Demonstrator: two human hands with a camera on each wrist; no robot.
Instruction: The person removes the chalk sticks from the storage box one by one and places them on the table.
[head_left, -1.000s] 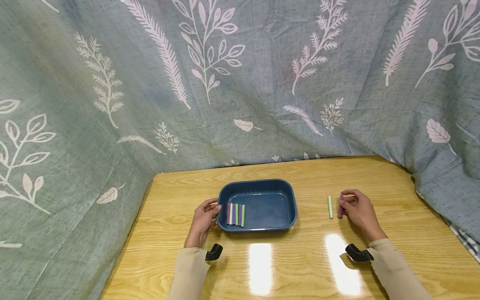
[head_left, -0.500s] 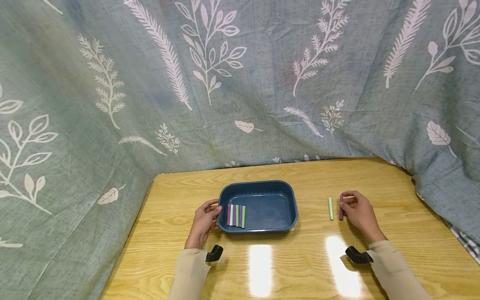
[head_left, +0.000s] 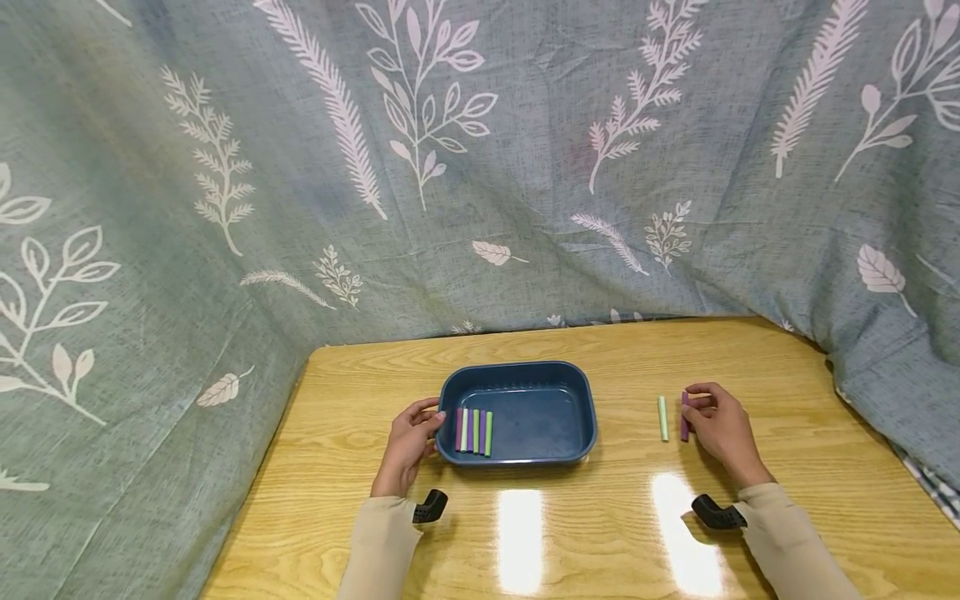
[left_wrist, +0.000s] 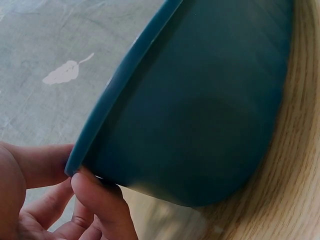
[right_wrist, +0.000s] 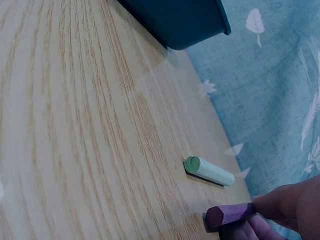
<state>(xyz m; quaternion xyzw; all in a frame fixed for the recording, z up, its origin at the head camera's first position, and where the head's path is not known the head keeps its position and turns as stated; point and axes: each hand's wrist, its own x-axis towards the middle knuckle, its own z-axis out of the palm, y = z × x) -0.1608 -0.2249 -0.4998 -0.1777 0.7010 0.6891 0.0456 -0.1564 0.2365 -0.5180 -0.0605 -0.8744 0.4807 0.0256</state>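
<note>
My left hand (head_left: 410, 440) pinches the left rim of a dark blue plastic tray (head_left: 543, 460), its thumb on the near side of the rim in the left wrist view. Inside the tray, a row of several chalk sticks (head_left: 475, 432) in purple, green and white lies side by side at the left end. To the right of the tray, my right hand (head_left: 718, 429) pinches a purple chalk stick (right_wrist: 232, 213) near its far end, close over the table. Just left of it lies a pale green chalk stick (right_wrist: 211, 171).
The wooden table (head_left: 600, 533) carries the tray and the chalk, with bright light reflections near its front. A grey-green leaf-patterned curtain (head_left: 525, 167) hangs along the back and both sides. Black wrist mounts (head_left: 430, 506) stick out from both sleeves.
</note>
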